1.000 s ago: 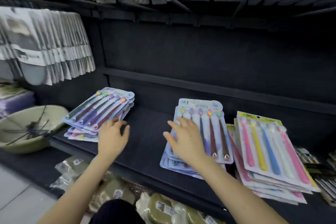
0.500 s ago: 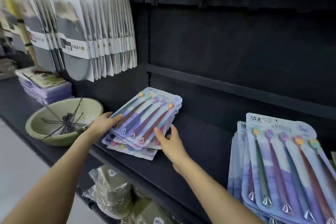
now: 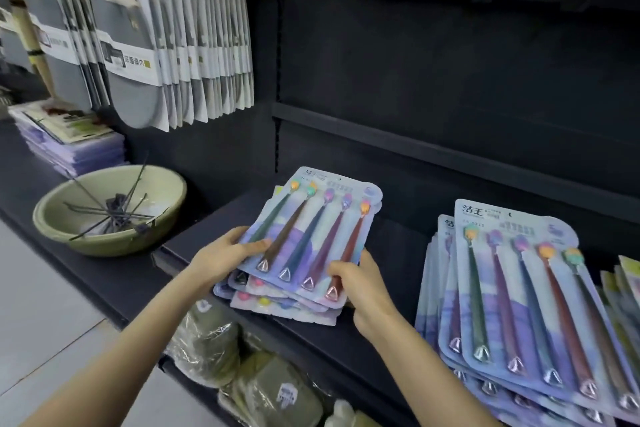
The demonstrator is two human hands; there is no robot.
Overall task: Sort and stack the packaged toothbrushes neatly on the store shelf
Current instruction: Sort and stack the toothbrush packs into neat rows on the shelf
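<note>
Purple-blue blister pack [image 3: 313,229] tops the messy pile [image 3: 277,302] mid-shelf [image 3: 304,340]. Left grip [image 3: 221,253] pinches its 9 o'clock edge, right grip [image 3: 363,284] its 5 o'clock corner. Long axis runs 7→1 o'clock. Neat stack [image 3: 519,288] lies at 3 o'clock, nearer right grip.

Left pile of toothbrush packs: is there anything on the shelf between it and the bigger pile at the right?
Nothing visible. Only bare black shelf lies between the left pile and the right pile. The left hand and right hand grip the left pile's near end.
</note>
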